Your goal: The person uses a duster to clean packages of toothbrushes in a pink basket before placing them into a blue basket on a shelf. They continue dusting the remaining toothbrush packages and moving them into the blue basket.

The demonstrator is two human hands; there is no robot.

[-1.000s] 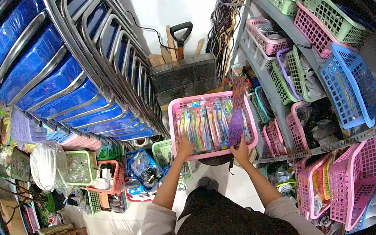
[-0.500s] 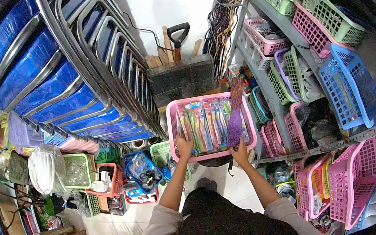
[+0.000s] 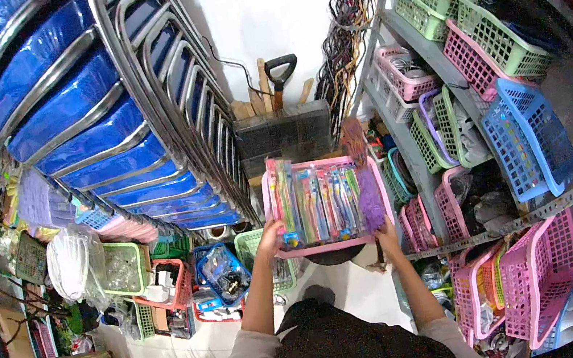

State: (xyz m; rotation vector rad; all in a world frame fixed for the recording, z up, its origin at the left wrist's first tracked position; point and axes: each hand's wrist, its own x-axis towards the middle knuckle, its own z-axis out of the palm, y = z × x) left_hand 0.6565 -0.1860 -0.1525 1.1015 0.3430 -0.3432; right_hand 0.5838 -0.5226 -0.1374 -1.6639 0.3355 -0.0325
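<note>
A pink plastic basket is held in front of me by its near corners. It is filled with long, thin, colourful plastic-wrapped packs that look like toothbrushes. Along its right side lies a purple bundle with a brownish, stringy far end that sticks out over the rim. My left hand is closed around the near left corner, close to a few packs leaning there. At the near right corner, my right hand grips the rim just beside the purple bundle. Fingers under the rim are hidden.
Stacked blue chairs with metal frames rise on the left. Shelves on the right carry several plastic baskets, including a blue one. A shovel handle stands behind a dark box. More filled baskets sit at lower left.
The view has shifted slightly, and the basket appears a little lower and further right. Packs on its left now stand apart from the others. Both hands have shifted outward along the near corners.
</note>
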